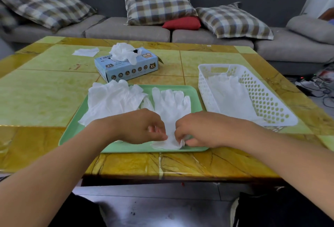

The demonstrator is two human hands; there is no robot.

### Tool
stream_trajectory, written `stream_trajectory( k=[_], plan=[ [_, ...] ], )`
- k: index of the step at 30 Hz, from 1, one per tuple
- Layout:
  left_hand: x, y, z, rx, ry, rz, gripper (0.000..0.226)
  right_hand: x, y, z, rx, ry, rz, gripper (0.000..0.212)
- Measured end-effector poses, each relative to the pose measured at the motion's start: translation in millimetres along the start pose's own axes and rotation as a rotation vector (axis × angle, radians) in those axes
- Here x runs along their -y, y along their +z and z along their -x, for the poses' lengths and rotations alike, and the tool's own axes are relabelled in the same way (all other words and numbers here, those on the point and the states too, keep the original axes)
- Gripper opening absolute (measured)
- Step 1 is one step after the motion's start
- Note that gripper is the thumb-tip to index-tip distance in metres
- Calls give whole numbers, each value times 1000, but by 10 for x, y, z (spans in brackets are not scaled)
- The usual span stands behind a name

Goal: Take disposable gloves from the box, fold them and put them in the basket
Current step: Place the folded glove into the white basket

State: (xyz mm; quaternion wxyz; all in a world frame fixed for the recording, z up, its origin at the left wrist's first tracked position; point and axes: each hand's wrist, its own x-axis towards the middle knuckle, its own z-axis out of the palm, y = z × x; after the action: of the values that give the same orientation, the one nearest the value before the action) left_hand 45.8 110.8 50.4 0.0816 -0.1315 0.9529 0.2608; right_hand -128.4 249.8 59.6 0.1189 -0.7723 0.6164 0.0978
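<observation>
Behind: grey sofa (126,31) with 3 plaid cushions and 1 red cushion (182,23). Yellow-green tiled counter (45,91) in front, carrying a green tray (75,132) at the near middle. On the tray's right half, 1 white glove (171,105) flat, fingertips pointing away, cuff toward the near rim. Left hand (142,127) and right hand (197,130) both at that cuff, fingers curled and pinching its edge, left on the cuff's left side, right on its right side; cuff end lifted and rumpled between them. Loose pile of gloves (112,100) on the tray's left half, spilling over the left rim. Blue glove box (126,67) beyond the tray, marked XL, with white gloves bunched out of its top opening. White basket (253,96) to the right of the tray, perforated walls, pale gloves lying inside. Small white sheet (85,52) on the far left of the counter, beside the box
</observation>
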Motion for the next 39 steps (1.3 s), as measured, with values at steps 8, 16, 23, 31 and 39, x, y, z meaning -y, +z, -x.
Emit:
stream_trajectory(
  k=[8,16,23,31,39],
  plan=[
    [-141,-223,50,-550,134,595,57,-122,-613,149,-571,122,-1260,10],
    [-656,-349,-43,-763,5,1046,16,-175,-680,333,-528,74,-1827,44],
    [-1162,-654,-188,-624,81,1050,26,-209,-685,674,-820,167,-1753,41],
    [-1834,-1036,-671,-672,90,928,51,-664,-1287,1445,-927,290,-1509,39],
    [-1965,-988,-1056,-521,69,859,19,-1081,-1157,1669,-908,369,-1493,32]
  ],
)
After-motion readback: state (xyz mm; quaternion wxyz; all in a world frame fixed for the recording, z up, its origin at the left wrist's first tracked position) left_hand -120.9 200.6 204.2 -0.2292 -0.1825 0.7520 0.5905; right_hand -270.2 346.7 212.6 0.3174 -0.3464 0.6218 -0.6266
